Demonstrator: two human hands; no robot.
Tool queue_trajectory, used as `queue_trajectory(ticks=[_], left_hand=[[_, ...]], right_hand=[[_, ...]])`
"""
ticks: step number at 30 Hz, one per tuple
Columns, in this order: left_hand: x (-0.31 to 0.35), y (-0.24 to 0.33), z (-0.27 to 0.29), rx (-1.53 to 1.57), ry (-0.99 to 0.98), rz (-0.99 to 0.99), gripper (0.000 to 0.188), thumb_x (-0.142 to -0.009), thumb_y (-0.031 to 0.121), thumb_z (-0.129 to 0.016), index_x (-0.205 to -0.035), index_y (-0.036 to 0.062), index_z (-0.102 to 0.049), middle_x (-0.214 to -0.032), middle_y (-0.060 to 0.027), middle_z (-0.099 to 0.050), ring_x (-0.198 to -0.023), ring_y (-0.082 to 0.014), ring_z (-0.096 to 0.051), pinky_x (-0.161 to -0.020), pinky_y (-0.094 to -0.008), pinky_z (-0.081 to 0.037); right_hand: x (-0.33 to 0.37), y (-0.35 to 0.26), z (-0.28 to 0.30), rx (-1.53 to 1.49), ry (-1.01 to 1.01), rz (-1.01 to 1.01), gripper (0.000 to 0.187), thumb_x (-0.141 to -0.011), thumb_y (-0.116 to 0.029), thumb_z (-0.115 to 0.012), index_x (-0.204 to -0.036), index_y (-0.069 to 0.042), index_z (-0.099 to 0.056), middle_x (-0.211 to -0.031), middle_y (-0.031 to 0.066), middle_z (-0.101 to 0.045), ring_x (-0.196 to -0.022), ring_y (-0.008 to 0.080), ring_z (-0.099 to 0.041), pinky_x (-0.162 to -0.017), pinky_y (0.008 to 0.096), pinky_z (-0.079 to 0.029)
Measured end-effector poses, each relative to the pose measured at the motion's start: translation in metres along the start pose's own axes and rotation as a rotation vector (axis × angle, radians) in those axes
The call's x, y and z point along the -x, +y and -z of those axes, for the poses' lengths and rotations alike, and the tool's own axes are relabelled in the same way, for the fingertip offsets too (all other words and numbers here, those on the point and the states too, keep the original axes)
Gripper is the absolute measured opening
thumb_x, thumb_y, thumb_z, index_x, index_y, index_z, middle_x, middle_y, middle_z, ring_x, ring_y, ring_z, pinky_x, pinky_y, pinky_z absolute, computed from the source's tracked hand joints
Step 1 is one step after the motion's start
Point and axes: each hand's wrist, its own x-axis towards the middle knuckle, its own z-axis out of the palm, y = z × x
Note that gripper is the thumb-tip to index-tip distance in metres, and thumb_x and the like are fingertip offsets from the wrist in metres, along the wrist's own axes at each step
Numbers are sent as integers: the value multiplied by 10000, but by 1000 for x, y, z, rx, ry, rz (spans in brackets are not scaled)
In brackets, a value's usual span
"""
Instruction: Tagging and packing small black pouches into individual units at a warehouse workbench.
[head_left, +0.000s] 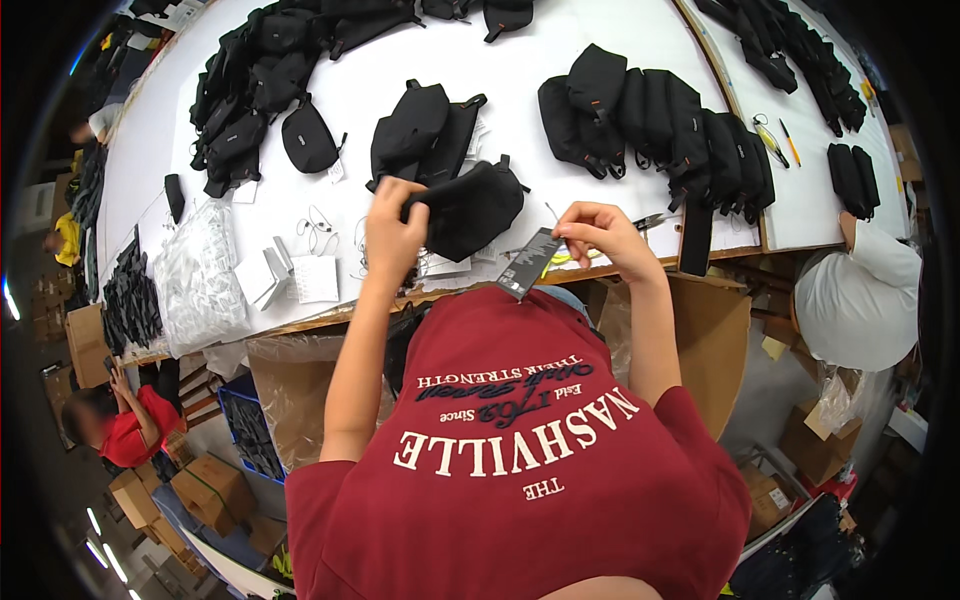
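Centrally, just above the front edge of a white-topped bench (520, 100), a person's left hand (398, 228) pinches the rim of a small black fabric pouch (478, 212) between thumb and fingers. The pouch rests on the bench, tilted up at the held side. The right hand (603, 236), thumb and fingertips pressed together, pinches a dark grey rectangular hang tag (527, 264) near its upper end; the tag is apart from the pouch and dangles at the bench edge. If that narrow pinch loosens, the tag could probably drop off the edge, and a one-sided grip might let the pouch slip or twist.

Just beyond the pouch lies a small stack of similar black pouches (412, 120); a longer row of black pouches (680, 125) sits to the right. Leftward are white folded paper booklets (262, 278) and a clear plastic bag of white pieces (203, 280). Loose papers could plausibly be swept aside by a careless forearm.
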Motion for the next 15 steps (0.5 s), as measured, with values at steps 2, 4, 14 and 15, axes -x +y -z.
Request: queue_trajectory(ticks=[2, 4, 14, 15], left_hand=[[-19, 6, 28, 177, -162, 188, 167, -727, 63, -537, -864, -19, -583, -788, -113, -564, -760, -274, -575, -711, -300, -447], [-38, -2, 35, 225, -404, 293, 224, -735, 128, -545, -896, -24, -582, -811, -113, -572, -795, -263, -585, -731, -295, -446], [33, -2, -62, -316, -763, -210, 609, -693, 88, -628, -1253, 303, -526, -1418, -175, -313, -1339, -419, -248, -1047, -667, -144], [40, -9, -70, -374, -766, -256, 573, -681, 141, -670, -1216, 313, -560, -1466, -166, -244, -1365, -453, -159, -1007, -734, -79]], right_hand=[[8, 1, 7, -3, 20, -20, 162, -867, -155, -605, -830, 2, -622, -594, 3, -539, -488, 48, -496, -448, 173, -385], [11, 2, 12, -9, 35, -43, 152, -870, -147, -596, -825, -8, -637, -594, -24, -519, -503, 27, -464, -435, 176, -357], [15, 7, 22, 155, 145, -90, 113, -860, -122, -615, -818, -19, -637, -572, -37, -499, -472, 17, -409, -429, 175, -307], [16, 7, 24, 183, 179, -92, 101, -859, -119, -621, -821, -28, -642, -567, -42, -495, -469, 17, -403, -425, 182, -296]])
